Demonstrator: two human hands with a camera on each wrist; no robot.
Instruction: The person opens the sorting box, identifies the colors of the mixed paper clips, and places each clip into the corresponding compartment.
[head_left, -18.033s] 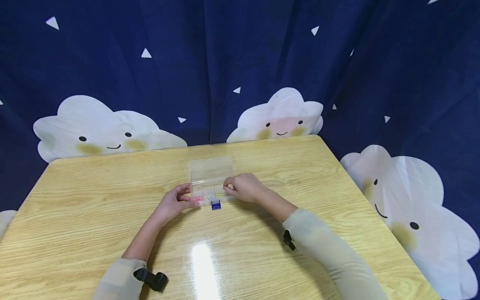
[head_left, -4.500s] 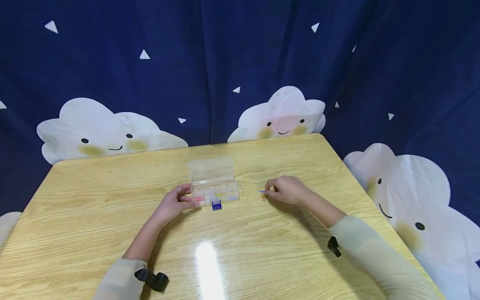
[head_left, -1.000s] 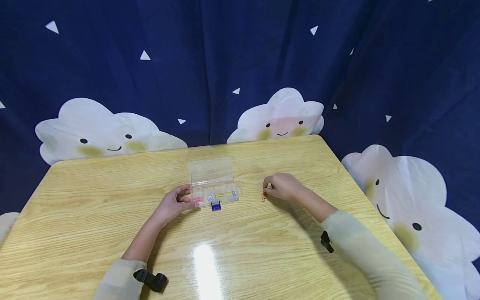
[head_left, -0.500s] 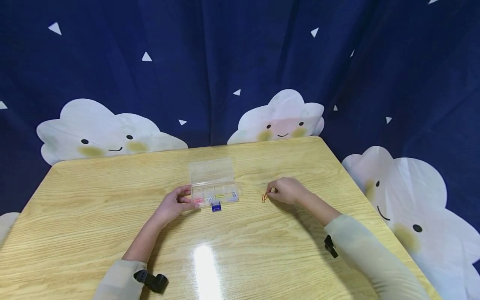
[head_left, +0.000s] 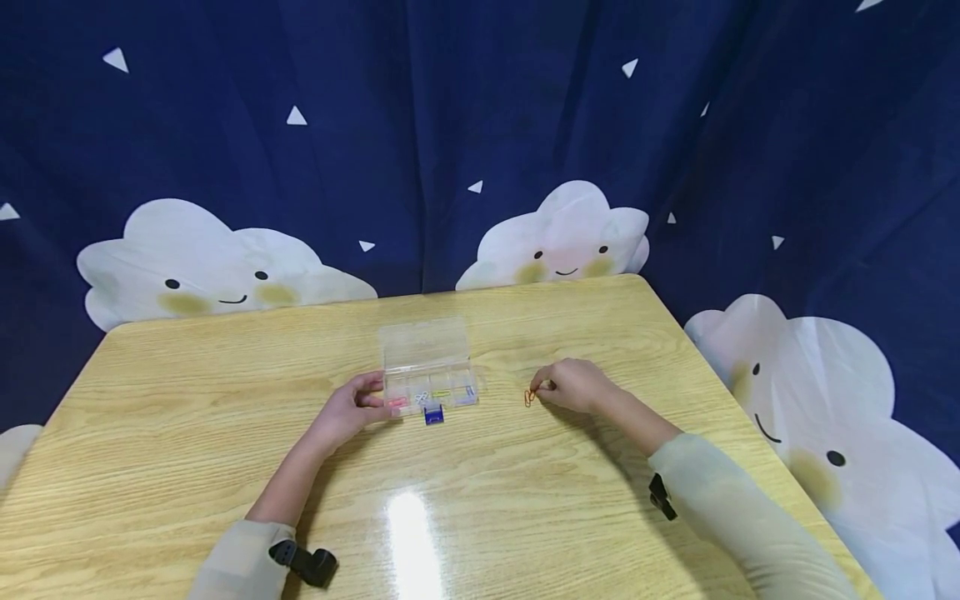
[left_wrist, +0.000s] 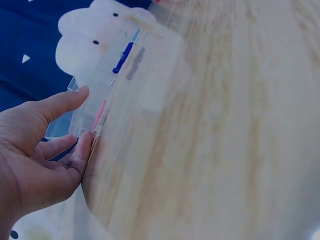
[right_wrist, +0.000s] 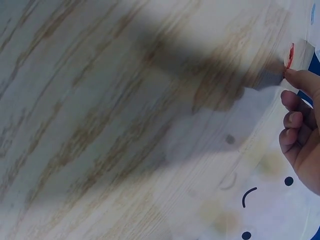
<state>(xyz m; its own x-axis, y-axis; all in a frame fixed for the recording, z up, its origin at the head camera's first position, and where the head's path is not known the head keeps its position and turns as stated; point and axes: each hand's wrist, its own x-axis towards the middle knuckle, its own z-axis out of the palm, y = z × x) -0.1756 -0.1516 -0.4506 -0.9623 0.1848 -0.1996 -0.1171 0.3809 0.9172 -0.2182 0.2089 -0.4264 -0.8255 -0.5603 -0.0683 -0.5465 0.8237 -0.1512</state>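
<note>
A clear plastic compartment box stands with its lid raised at mid-table. My left hand holds its left end, thumb at the front and fingers at the side, as the left wrist view also shows. Pink clips, white clips, yellow clips and blue clips lie in separate front compartments. Right of the box, red-orange paper clips are at the fingertips of my right hand. Thumb and forefinger pinch one red paper clip; its held end is hidden.
A blue latch hangs at the box's front edge. The wooden table ends at a dark blue curtain with printed clouds. A bright reflection lies on the wood in front of the box.
Earlier a blue clip lay by my right fingers; now blue clips show in the box's right compartment. Since a second ago my right hand has shifted slightly, exposing more red-orange clips. The left stays put.
</note>
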